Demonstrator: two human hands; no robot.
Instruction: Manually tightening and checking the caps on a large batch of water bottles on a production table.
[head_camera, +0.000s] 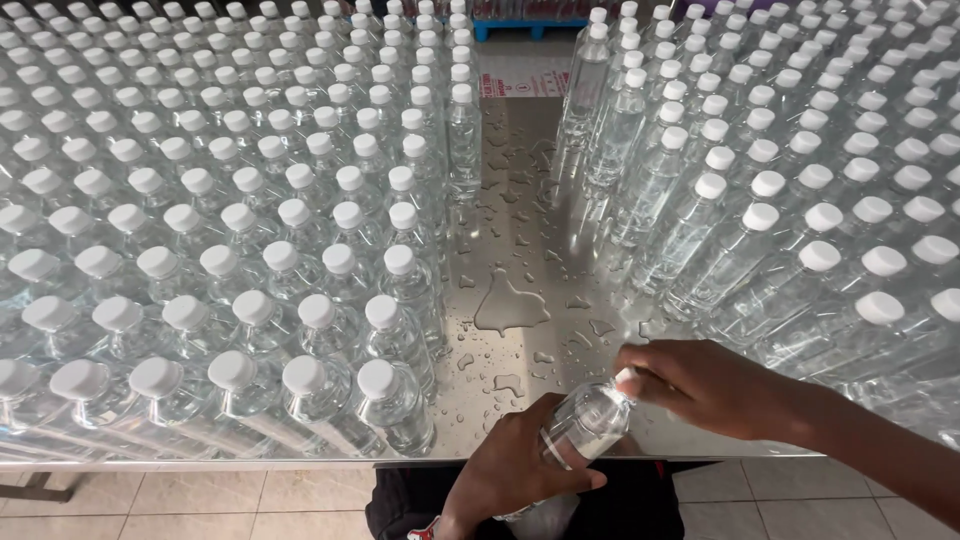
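I have the clear bottle (585, 425) tilted over the near edge of the wet steel table (520, 250), left hand (510, 470) wrapped round its body, right hand (700, 385) pinching the white cap (626, 379). I'd hold the body steady and twist only the cap.

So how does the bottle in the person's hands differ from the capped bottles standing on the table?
The held bottle is tilted and lifted at the table's near edge; the standing bottles are upright in rows. The left hand grips the held bottle's body and the right hand covers its cap; nothing touches the standing bottles, whose white caps show. Both are clear plastic, similar in shape.
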